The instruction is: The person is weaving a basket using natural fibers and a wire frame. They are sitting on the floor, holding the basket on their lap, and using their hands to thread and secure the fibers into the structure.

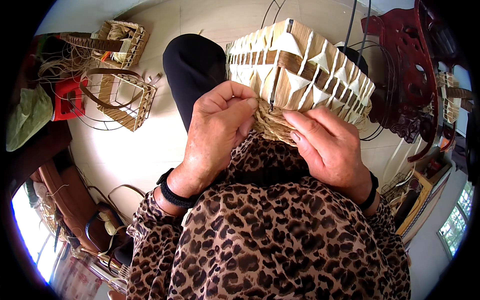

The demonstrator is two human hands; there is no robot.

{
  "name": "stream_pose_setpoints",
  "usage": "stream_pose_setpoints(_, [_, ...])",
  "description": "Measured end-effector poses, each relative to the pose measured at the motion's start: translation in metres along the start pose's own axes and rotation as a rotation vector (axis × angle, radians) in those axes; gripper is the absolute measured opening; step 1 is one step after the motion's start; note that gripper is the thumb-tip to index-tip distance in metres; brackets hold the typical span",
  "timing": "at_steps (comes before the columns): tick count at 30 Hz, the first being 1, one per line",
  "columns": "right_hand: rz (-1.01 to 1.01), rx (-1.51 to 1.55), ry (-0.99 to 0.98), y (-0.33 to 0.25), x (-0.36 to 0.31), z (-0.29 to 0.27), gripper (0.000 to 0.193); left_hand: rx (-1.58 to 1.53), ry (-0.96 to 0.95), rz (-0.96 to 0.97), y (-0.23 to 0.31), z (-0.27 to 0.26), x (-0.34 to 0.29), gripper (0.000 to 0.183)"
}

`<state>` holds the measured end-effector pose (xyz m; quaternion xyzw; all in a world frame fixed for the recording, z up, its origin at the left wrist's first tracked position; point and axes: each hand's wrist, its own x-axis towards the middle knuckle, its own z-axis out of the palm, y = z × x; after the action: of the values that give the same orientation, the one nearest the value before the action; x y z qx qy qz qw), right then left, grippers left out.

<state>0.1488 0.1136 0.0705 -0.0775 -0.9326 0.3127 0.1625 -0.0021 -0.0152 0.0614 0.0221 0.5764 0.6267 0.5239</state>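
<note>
My left hand [215, 120] is nearly closed at the near corner of the wood-slat basket [302, 77], thumb tip pressed to bent forefinger; whatever strand may lie in that pinch is too small for me to make out. The basket tilts above my lap, between my knees, one corner toward me, with its braided straw edge [275, 125] lowest. My right hand [335, 145] is half curled, forefinger and thumb on that edge with only a slight gap between them.

To handle this edge well, I judge that my right fingers should press the braid snug to the slats while the left ones draw evenly, so no slack gathers at the corner. A hard tug could pull the white lacing [305, 62] out of line; short, gentle pulls look safer, with the basket braced by my knees.

As for containers, at far left hangs a cloudy plastic bag [30, 117], its contents unclear. Then, on the floor [155, 145], comes a slatted basket [141, 42] holding a pale raffia bundle [119, 33]; just beside it stands a second, hoop-handled basket [117, 107]. Over on the right, a small handled basket [448, 107] sits beside the carved dark-red chair [407, 60], the inside hidden from me.
</note>
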Motion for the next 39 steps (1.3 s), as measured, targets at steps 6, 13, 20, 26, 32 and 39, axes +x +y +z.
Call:
stream_pose_setpoints(6, [0.031, 0.019, -0.035, -0.003, 0.0, -0.006, 0.035, -0.085, -0.068, -0.045, 0.001, -0.003, 0.002, 0.005])
stream_pose_setpoints(13, [0.055, 0.034, -0.017, -0.002, 0.0, -0.008, 0.032, 0.091, -0.124, 0.099, 0.004, -0.003, 0.01, 0.007])
stream_pose_setpoints(20, [0.07, 0.023, -0.025, -0.006, 0.001, -0.01, 0.03, -0.005, -0.145, 0.043, 0.004, -0.006, 0.011, 0.007])
stream_pose_setpoints(26, [0.113, 0.075, 0.043, -0.01, 0.006, -0.011, 0.024, -0.023, -0.166, 0.067, 0.003, -0.001, 0.008, 0.007])
stream_pose_setpoints(32, [0.151, 0.078, 0.053, -0.01, 0.009, -0.01, 0.018, -0.018, -0.121, 0.036, -0.001, 0.0, 0.003, 0.007])
stream_pose_setpoints(39, [0.174, 0.004, 0.031, -0.011, 0.011, -0.01, 0.018, -0.134, -0.153, -0.042, 0.0, 0.0, 0.002, 0.006])
